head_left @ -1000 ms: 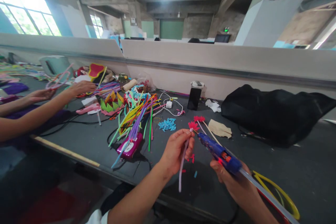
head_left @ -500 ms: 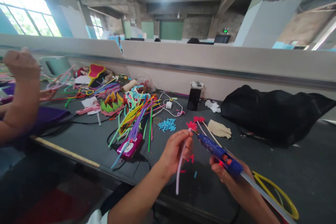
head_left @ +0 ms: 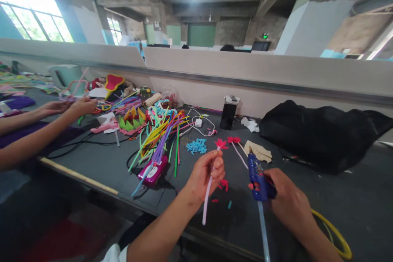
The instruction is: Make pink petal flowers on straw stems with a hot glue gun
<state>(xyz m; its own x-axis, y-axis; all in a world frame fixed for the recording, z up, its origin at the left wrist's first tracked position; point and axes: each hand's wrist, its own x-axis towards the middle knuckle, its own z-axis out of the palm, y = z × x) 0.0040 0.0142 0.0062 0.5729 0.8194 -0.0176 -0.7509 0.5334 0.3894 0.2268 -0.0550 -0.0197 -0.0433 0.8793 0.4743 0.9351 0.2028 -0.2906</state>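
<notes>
My left hand (head_left: 206, 174) pinches the pale lilac stem of a pipe-cleaner flower (head_left: 220, 144), whose red petals stand just above the fingertips. The stem's free end hangs below the palm. In my right hand (head_left: 285, 194) is a blue hot glue gun (head_left: 257, 178), its nozzle tilted up and apart from the flower, a clear glue stick trailing from its rear. Behind my left hand lie finished-looking red flowers (head_left: 233, 140) with pale stems. Short red pieces (head_left: 224, 184) are on the table below, and a pile of short blue pieces (head_left: 197, 146) sits farther left.
Colourful pipe cleaners (head_left: 159, 139) lie across a magenta box (head_left: 152, 172). A phone (head_left: 227, 115) leans upright near the partition. A black bag (head_left: 319, 135) fills the right rear. At left, a co-worker's hands (head_left: 81, 106) work beside a pink glue gun (head_left: 106, 126).
My right hand has drawn the glue gun rightward, away from the flower, and turned its nozzle upward. The flower stays in my left hand. The co-worker's raised arm has come down.
</notes>
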